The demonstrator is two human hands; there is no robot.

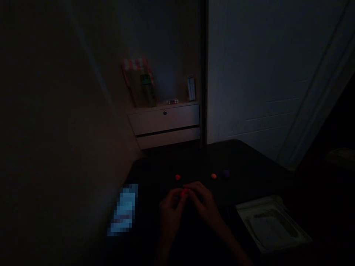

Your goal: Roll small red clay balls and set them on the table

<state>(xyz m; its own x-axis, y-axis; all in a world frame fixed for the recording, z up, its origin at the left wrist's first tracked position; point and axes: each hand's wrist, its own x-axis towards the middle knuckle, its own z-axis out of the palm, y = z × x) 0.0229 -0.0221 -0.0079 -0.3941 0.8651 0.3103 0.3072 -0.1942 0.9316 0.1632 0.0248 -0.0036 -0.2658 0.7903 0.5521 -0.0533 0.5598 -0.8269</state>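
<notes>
Together, your left hand (169,207) and right hand (204,200) pinch a small, bright-red, irregular lump (183,192) between their fingertips, over the black, round-cornered table (199,160), nearer you than a small, roundish red piece (178,177).

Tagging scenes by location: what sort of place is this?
Probably a room in a home, dimly lit: a dark, round-cornered table, a pale, flat-fronted drawer unit, and a green, bottle-like container on top of that unit.

Red pc (183,192) — part. hidden.
</notes>
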